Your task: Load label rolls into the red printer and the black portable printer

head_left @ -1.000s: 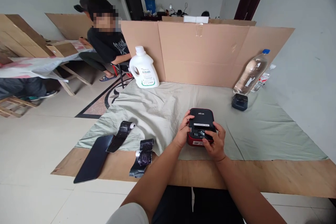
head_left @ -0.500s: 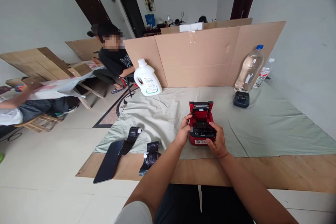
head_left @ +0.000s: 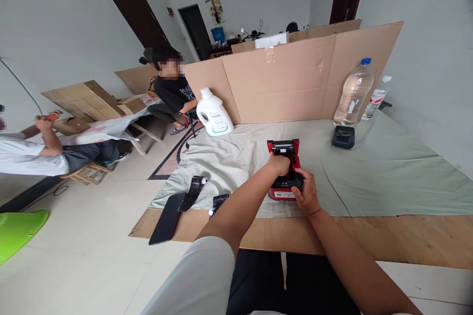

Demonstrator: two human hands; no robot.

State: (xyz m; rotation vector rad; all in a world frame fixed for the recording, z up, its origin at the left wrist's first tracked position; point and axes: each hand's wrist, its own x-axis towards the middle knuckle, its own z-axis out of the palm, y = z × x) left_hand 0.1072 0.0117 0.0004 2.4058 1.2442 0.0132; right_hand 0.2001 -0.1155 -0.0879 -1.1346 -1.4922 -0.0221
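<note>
A small red and black label printer [head_left: 284, 194] stands on the cloth in front of me, its lid [head_left: 283, 145] raised at the back. My left hand [head_left: 280, 164] reaches down into the printer's open bay, its fingers hidden inside, so I cannot see what they touch. Around the right front corner, my right hand [head_left: 307, 192] grips the housing, thumb at the front and fingers along the side. To the left lie a dark ribbon roll [head_left: 193, 192], partly unwound, and a second ribbon roll [head_left: 219, 201], partly covered by my left forearm.
A black phone-like slab [head_left: 165, 221] lies at the table's front left. Behind are a white detergent jug [head_left: 216, 115], a large water bottle [head_left: 353, 93], a smaller bottle [head_left: 376, 98], a black box-shaped item [head_left: 343, 137] and a cardboard screen [head_left: 284, 88]. Other people sit at the left.
My left hand has left the printer's left side and gone into its open bay. My right hand keeps its hold. The view has swung slightly left.
</note>
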